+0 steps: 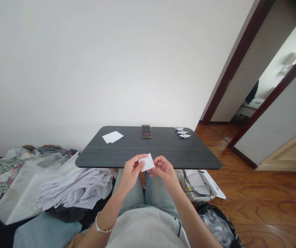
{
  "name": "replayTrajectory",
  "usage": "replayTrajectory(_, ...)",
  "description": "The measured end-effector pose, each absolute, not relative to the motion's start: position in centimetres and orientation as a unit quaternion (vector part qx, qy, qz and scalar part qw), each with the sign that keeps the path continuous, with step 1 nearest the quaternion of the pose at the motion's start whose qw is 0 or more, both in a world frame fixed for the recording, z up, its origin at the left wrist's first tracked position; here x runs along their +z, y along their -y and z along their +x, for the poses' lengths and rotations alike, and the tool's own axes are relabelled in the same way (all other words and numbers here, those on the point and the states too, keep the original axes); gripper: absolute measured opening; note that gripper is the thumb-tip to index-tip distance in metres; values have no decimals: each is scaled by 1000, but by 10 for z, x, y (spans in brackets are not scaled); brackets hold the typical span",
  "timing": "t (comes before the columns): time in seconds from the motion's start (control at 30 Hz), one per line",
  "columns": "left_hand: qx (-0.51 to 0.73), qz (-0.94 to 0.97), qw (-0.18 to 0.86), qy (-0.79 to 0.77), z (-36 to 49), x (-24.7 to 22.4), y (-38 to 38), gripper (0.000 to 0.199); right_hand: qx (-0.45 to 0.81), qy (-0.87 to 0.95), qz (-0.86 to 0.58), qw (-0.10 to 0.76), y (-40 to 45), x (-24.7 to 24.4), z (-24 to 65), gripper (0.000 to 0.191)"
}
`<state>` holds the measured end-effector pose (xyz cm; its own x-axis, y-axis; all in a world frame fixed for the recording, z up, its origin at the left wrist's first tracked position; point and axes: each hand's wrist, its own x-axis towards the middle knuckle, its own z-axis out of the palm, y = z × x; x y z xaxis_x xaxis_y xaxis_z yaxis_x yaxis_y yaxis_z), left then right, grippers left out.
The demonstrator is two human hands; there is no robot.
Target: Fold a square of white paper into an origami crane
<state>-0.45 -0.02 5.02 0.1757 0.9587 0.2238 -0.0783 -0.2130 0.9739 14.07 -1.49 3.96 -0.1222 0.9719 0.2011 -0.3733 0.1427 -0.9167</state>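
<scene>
A small folded square of white paper [147,163] is held up just over the near edge of the dark table. My left hand [133,168] pinches its left side between thumb and fingers. At the paper's lower right corner, my right hand [163,168] has its thumb and fingertips closed on the edge. Several white folded paper cranes [182,132] stand in a row at the table's far right. Two flat sheets of white paper [113,136] overlap at the far left.
A phone on a stand [146,131] sits at the back middle of the dark table [98,155], against the wall. Piled clothes [78,186] lie at left. On the right floor are a box with cables [197,186] and a black bag of paper scraps [219,224].
</scene>
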Motion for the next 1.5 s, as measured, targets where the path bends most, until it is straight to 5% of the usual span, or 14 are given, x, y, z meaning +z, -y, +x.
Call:
replayTrajectory(0.63, 452, 602, 550, -363, -2, 49, 2, 37, 520, 519, -328, 594, 12, 42, 143, 23)
replayTrajectory(0.83, 443, 595, 586, -326, 1, 49, 7, 56, 497, 496, -351, 620, 10, 36, 141, 16)
replayTrajectory(0.93, 436, 612, 573, -328, 1, 50, 9, 66, 491, 485, -359, 628, 7, 33, 141, 12)
replayTrajectory(1.5, 476, 652, 423, -411, 7, 49, 10, 51, 432, 504, -394, 636, 3, 27, 135, 13)
